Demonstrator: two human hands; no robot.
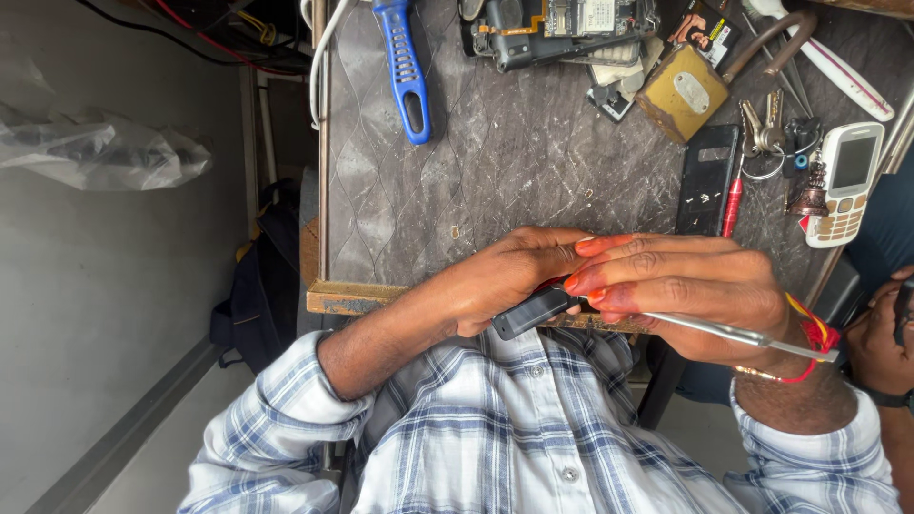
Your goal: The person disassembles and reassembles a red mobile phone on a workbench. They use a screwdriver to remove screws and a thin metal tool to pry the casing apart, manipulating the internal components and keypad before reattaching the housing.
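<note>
My left hand (509,276) grips a small black device (533,310) at the near edge of the worktable (514,162), just above my checked shirt. My right hand (690,290) lies over the left hand's fingers, its fingertips stained red and resting by the device. It holds a thin metal tool (738,333) whose shaft runs back past the wrist, where I wear a red thread band. Where the tool's tip meets the device is hidden by the fingers.
On the table lie a blue-handled tool (405,71), an opened phone (552,29), a brass padlock (685,90), keys (762,128), a black phone back (709,176), a red screwdriver (731,205) and a white keypad phone (843,181). Another person's hand (881,338) is at the right edge.
</note>
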